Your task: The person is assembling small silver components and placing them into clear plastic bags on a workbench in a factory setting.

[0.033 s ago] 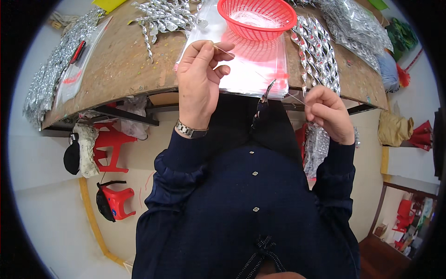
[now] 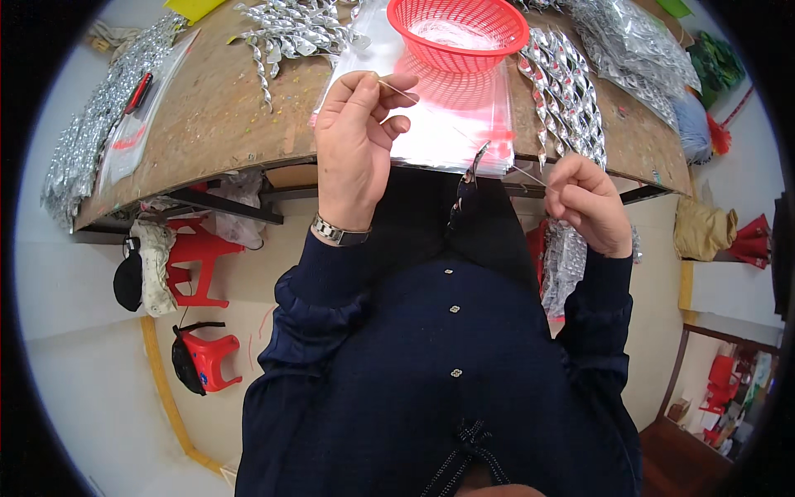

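My left hand (image 2: 354,153) is raised over the near edge of the table, thumb and forefinger pinching one end of a thin, clear-looking thread (image 2: 402,93). Lower and to the right, my right hand (image 2: 585,203) pinches the other end. A twisted silver foil strip (image 2: 469,178) hangs from the thread between the hands, its lower part in front of my dark trousers. Behind it lies a stack of clear plastic bags (image 2: 426,153). On the stack stands a red plastic basket (image 2: 497,63) with white, thread-like strands (image 2: 451,35) inside.
More silver twists lie in a pile (image 2: 294,31) at the back left and in a row (image 2: 571,99) right of the bags. A red-handled tool (image 2: 139,93) rests by silver tinsel (image 2: 87,141) at far left. Red stools (image 2: 217,363) stand on the floor.
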`<state>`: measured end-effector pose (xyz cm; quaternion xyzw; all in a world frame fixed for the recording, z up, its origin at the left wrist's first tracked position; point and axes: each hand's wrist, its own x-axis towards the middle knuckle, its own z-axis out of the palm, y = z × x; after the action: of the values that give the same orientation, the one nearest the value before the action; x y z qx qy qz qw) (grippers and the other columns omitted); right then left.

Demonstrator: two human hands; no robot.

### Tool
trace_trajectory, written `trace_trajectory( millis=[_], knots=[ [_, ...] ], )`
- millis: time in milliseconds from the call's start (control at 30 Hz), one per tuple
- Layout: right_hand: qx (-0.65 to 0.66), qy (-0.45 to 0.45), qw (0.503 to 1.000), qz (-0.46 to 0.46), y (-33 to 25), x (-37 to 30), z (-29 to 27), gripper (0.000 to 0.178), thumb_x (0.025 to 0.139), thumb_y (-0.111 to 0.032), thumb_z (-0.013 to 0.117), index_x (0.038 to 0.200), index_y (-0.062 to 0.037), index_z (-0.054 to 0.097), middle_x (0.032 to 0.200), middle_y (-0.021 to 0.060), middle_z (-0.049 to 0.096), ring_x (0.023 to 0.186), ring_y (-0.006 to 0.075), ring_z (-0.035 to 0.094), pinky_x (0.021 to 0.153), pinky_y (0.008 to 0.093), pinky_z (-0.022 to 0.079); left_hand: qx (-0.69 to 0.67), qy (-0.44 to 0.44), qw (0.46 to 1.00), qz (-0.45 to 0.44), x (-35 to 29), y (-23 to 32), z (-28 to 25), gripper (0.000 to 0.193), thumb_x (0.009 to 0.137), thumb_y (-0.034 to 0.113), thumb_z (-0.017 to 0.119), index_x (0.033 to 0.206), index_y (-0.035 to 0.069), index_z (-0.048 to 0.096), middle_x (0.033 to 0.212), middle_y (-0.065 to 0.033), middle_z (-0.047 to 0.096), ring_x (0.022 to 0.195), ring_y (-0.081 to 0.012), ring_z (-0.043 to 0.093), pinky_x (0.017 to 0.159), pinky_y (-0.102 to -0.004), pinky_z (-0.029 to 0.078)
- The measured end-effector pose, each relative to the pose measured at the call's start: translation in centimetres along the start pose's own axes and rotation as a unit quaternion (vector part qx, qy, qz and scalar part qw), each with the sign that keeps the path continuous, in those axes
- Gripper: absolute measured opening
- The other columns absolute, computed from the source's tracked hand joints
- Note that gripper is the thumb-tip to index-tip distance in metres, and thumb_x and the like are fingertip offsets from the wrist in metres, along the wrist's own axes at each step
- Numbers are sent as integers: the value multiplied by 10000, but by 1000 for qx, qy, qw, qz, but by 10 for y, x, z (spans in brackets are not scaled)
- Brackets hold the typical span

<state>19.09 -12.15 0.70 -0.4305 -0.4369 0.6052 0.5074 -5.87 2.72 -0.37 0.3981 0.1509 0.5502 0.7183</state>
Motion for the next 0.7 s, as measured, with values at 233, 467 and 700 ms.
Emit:
trace_trajectory(
  millis=[233,467,700],
  knots=[
    [161,-80,980,-88,3,-1,-1,123,851,22,464,912,-56,536,789,67,597,433,23,338,506,209,297,-65,-9,997,-50,3,3,2,112,958,153,473,961,59,533,963,-133,639,877,-228,615,664,-278,455],
    [87,-28,989,-120,-13,5,15,169,824,57,510,943,-62,519,821,83,624,422,23,347,494,209,311,-57,-50,997,-19,3,7,21,97,963,126,464,922,51,510,708,-36,489,651,-158,510,575,-249,398],
    [-38,84,983,-159,-32,16,38,80,842,25,524,893,-36,527,797,64,605,533,38,408,527,163,338,18,-89,996,11,3,5,31,82,960,107,473,941,40,516,700,-25,476,606,-123,463,530,-224,356]
  ],
)
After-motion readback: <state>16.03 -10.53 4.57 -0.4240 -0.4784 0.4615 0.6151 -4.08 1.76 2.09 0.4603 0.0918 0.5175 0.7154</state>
